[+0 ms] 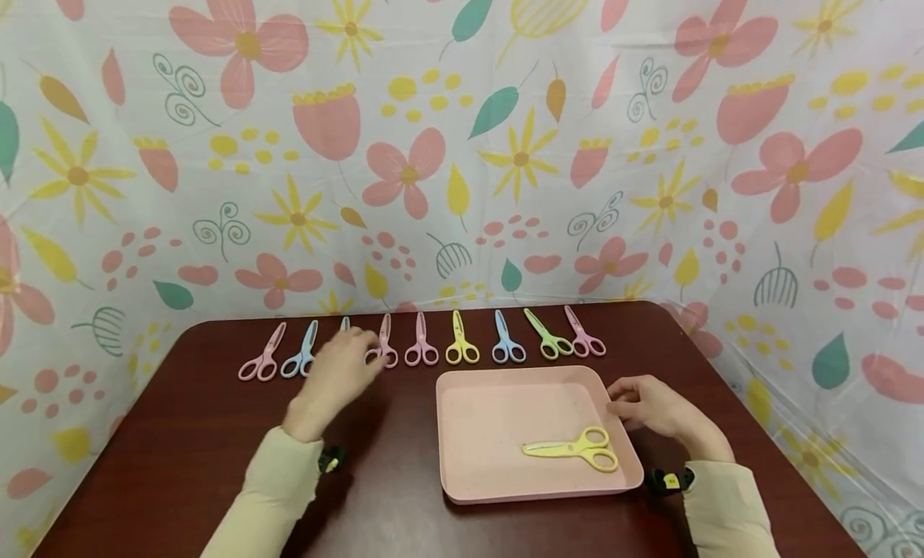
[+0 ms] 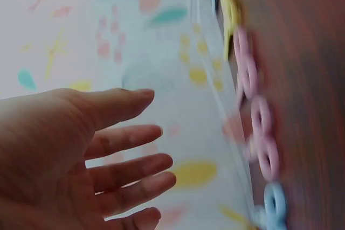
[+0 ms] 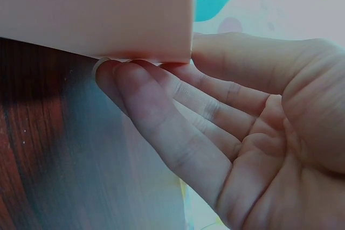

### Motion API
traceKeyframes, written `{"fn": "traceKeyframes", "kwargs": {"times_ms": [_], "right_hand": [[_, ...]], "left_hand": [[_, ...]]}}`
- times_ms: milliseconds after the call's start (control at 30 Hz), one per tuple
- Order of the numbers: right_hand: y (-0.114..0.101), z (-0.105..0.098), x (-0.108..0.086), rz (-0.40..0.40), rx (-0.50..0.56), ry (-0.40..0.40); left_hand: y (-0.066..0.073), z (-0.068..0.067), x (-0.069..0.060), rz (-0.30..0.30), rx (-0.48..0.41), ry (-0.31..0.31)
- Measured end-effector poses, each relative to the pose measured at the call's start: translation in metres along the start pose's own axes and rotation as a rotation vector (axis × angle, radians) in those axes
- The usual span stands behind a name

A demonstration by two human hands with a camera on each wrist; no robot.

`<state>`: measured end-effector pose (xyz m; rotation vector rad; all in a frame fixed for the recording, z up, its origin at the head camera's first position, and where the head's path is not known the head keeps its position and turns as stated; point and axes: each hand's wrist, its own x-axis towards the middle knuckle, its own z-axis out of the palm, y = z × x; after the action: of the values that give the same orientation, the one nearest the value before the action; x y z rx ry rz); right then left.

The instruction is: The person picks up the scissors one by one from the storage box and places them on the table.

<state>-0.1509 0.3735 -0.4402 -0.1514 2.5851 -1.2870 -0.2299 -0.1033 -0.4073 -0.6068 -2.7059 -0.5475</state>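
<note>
My left hand is above the row of scissors on the left, partly covering a pair of blue scissors. In the left wrist view its fingers are spread and loosely straight, holding nothing. A pair of pink scissors lies just right of its fingertips. With my right hand I grip the right edge of a pink tray; in the right wrist view the thumb lies along the tray's side and the fingers are under it. Yellow scissors lie inside the tray.
Along the back of the dark brown table lie more scissors, among them pink, blue, yellow and green pairs. A flowered cloth hangs behind the table's back edge.
</note>
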Motion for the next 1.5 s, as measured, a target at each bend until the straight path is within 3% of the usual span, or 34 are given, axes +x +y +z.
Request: {"fn": "traceKeyframes", "kwargs": {"times_ms": [133, 267, 467, 600, 733, 867, 1067, 1167, 1233, 1500], "right_hand": [[0.003, 0.002, -0.001, 0.006, 0.005, -0.001], [0.004, 0.001, 0.000, 0.005, -0.001, 0.007], [0.005, -0.001, 0.004, 0.005, 0.007, 0.000], [0.004, 0.000, 0.004, 0.008, 0.013, -0.009], [0.003, 0.001, 0.003, 0.003, 0.013, -0.010], [0.001, 0.000, 0.003, -0.004, 0.014, -0.012], [0.002, -0.003, 0.002, -0.037, 0.025, -0.021], [0.002, -0.003, 0.001, -0.052, 0.043, -0.035], [0.003, -0.003, 0.001, -0.052, 0.057, -0.040], [0.003, -0.003, 0.001, -0.059, 0.064, -0.040]], "left_hand": [[0.041, 0.017, 0.002, 0.132, 0.018, -0.049], [0.083, 0.030, 0.004, 0.248, 0.053, -0.139], [0.139, 0.043, 0.004, 0.374, 0.197, -0.298], [0.167, 0.053, 0.004, 0.441, 0.236, -0.359], [0.188, 0.066, 0.006, 0.518, 0.219, -0.406], [0.210, 0.078, 0.009, 0.626, 0.259, -0.458], [0.243, 0.096, 0.011, 0.758, 0.380, -0.461], [0.258, 0.105, 0.012, 0.743, 0.402, -0.456], [0.267, 0.110, 0.013, 0.702, 0.401, -0.465], [0.295, 0.126, 0.012, 0.426, 0.395, -0.589]]}}
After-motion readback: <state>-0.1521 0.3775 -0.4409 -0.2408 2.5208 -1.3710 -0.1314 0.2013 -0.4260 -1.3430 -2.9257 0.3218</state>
